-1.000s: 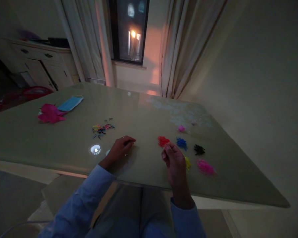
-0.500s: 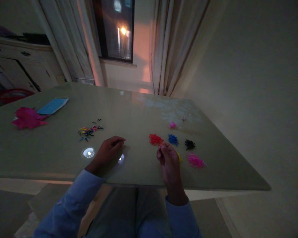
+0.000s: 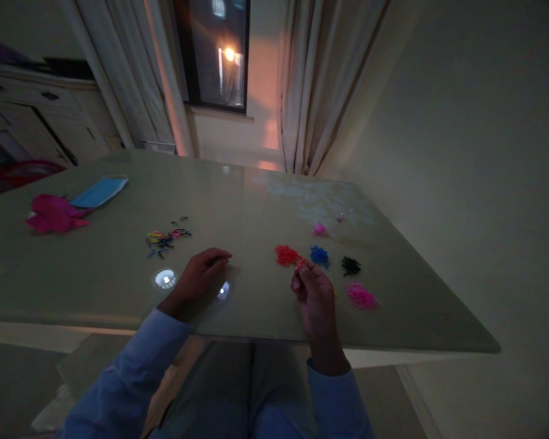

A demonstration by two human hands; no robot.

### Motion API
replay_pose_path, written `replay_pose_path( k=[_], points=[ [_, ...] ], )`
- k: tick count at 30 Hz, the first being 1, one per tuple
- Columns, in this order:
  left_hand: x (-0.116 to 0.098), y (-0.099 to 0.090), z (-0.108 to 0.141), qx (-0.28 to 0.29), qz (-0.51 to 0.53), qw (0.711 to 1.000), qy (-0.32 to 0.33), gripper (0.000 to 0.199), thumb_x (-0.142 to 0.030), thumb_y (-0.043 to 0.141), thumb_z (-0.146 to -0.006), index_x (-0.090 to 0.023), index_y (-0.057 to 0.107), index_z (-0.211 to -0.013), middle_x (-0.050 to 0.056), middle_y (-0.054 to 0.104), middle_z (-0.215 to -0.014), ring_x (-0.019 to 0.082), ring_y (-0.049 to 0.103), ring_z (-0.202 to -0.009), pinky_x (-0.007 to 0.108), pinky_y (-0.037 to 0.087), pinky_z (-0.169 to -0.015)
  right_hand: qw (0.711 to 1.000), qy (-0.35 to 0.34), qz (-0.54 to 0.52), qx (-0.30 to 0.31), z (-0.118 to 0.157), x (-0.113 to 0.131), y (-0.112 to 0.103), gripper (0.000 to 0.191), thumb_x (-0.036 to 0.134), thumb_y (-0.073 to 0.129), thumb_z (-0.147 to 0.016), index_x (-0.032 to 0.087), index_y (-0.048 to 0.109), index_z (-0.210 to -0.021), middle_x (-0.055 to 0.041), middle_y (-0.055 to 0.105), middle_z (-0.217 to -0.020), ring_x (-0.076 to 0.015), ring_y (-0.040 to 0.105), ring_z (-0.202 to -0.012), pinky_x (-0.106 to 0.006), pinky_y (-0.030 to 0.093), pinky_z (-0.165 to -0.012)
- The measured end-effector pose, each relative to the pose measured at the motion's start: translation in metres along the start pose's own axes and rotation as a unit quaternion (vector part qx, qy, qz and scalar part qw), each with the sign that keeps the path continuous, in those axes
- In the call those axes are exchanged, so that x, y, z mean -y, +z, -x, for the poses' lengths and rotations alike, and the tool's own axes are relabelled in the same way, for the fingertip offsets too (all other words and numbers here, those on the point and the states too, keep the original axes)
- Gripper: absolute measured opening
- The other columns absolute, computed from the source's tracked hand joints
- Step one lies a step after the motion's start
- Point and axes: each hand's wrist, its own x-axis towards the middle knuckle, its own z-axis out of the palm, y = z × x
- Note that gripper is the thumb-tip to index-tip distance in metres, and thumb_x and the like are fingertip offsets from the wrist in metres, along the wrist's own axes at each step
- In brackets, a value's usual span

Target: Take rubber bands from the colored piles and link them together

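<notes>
My right hand (image 3: 313,288) is closed in a pinch on a red rubber band (image 3: 301,263), at the near right edge of a pile of red rubber bands (image 3: 285,255). My left hand (image 3: 204,272) rests on the table with its fingers loosely bent, the thumb a little apart from them and nothing visible between. To its left lies a loose heap of mixed-colour rubber bands (image 3: 165,239). Right of the red pile are blue rubber bands (image 3: 319,256), black rubber bands (image 3: 351,265) and pink rubber bands (image 3: 360,295). Yellow bands are mostly hidden behind my right hand.
The glossy table (image 3: 251,311) ends just in front of me. A small pink clump (image 3: 319,229) and a clear scrap (image 3: 340,217) lie beyond the piles. Far left are a crumpled magenta piece (image 3: 57,214) and a blue face mask (image 3: 100,192). A wall (image 3: 466,183) stands on the right.
My right hand has shifted slightly to the right, and the red band at its fingertips shows more clearly. The left hand stays in place. The view has moved a little.
</notes>
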Motion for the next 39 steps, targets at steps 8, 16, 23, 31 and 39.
replay_pose_path(
  k=[8,16,23,31,39],
  points=[
    [-0.003,-0.001,0.0,-0.002,-0.011,1.0,0.008,0.036,-0.047,0.056,-0.08,-0.018,0.074,-0.092,0.009,0.075,-0.092,0.023,0.068,-0.083,0.035,0.054,-0.08,0.999,-0.007,0.044,0.003,0.001,0.002,0.001,0.028,0.041,0.077,-0.072,0.02,0.061,-0.078,0.0038,0.055,-0.067,-0.0078,0.045,-0.053,-0.02,0.034,-0.048],
    [-0.006,-0.001,0.001,0.0,-0.017,1.0,0.015,0.035,-0.045,0.055,-0.081,-0.018,0.074,-0.092,0.008,0.075,-0.091,0.023,0.068,-0.082,0.034,0.054,-0.079,0.978,-0.073,0.195,-0.007,-0.023,0.005,-0.011,0.028,0.046,0.069,-0.075,0.019,0.062,-0.08,0.0044,0.054,-0.06,-0.0111,0.046,-0.051,-0.023,0.036,-0.051],
    [-0.005,-0.001,0.0,0.002,-0.021,0.999,0.025,0.034,-0.043,0.054,-0.081,-0.018,0.074,-0.093,0.008,0.075,-0.092,0.023,0.069,-0.084,0.035,0.055,-0.08,0.82,-0.176,0.545,0.002,-0.068,0.01,-0.017,0.017,0.031,0.053,-0.085,0.019,0.064,-0.08,-0.0072,0.07,-0.08,-0.0199,0.06,-0.072,-0.03,0.042,-0.068],
    [-0.002,0.0,0.0,-0.001,-0.029,0.999,0.031,0.033,-0.042,0.053,-0.082,-0.019,0.074,-0.093,0.008,0.075,-0.092,0.022,0.068,-0.082,0.035,0.055,-0.08,0.665,-0.188,0.72,0.06,-0.081,-0.001,-0.018,0.022,0.019,0.048,-0.093,0.018,0.066,-0.082,-0.0114,0.071,-0.085,-0.0206,0.062,-0.077,-0.029,0.037,-0.067],
    [-0.002,0.0,-0.001,0.002,-0.033,0.999,0.037,0.032,-0.039,0.052,-0.081,-0.018,0.074,-0.092,0.008,0.075,-0.091,0.022,0.067,-0.082,0.035,0.054,-0.08,0.672,-0.17,0.717,0.073,-0.079,0.002,-0.013,0.023,0.02,0.05,-0.093,0.017,0.07,-0.085,-0.0111,0.073,-0.089,-0.0207,0.064,-0.081,-0.029,0.039,-0.071]
  ],
)
